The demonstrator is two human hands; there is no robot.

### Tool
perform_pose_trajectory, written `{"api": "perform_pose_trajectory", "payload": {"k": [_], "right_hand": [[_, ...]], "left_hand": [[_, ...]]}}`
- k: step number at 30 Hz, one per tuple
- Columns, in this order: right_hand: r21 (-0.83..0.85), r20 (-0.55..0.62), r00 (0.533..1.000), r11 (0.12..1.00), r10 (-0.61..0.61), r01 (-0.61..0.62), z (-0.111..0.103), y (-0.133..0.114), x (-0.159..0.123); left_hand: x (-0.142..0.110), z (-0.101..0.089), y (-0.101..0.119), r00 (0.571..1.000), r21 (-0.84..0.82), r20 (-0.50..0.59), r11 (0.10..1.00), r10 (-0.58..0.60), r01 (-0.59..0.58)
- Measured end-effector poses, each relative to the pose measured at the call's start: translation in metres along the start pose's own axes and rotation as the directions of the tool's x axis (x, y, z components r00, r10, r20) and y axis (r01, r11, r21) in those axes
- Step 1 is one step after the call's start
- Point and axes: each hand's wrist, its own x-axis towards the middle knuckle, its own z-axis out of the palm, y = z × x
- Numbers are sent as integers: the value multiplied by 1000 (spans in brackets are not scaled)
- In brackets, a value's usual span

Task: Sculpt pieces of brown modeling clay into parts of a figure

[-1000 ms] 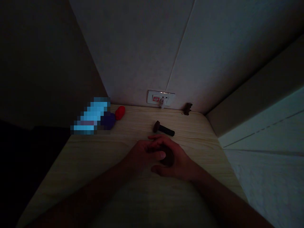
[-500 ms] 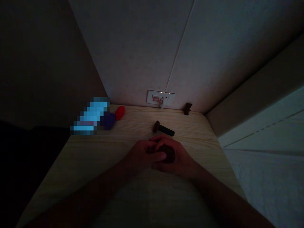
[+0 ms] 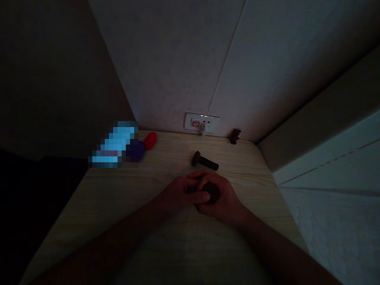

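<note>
Gripping brown lump (image 3: 210, 193) with left hand (image 3: 179, 193) and right hand (image 3: 227, 198).
Just beyond, black stick (image 3: 209, 163); near far left corner of tabletop (image 3: 170, 152), purple lump (image 3: 136, 151), red lump (image 3: 151, 140); near far right, brown scrap (image 3: 235, 136).

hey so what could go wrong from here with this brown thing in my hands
The brown lump is held between the left hand and right hand, so it might drop onto the table if the grip loosens. The brown-and-black piece lies just beyond the hands, so a forward nudge could knock it. The light is dim, so small flaws in the lump may be easy to miss.
</note>
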Motion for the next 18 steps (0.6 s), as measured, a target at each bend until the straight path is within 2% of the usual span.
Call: {"api": "perform_pose_trajectory", "payload": {"k": [3, 7, 9, 15, 18], "right_hand": [[-35, -19, 1000, 999, -9, 9, -2, 0, 1], [50, 123, 992, 998, 27, -34, -9, -2, 3], [78, 162, 986, 996, 34, -47, -11, -2, 3], [18, 43, 999, 1000, 5, -5, -3, 1, 0], [8, 37, 999, 1000, -1, 1, -2, 1, 0]], "left_hand": [[-1, 2, 2, 1000, 0, -13, 1000, -12, 12], [-2, 1, 1, 998, -21, -63, 1000, -18, 16], [-2, 0, 0, 999, -8, -49, 1000, -16, 16], [0, 0, 1, 1000, -5, 11, 1000, -5, 5], [-1, 0, 1, 1000, -25, 7, 1000, -6, 6]]}}
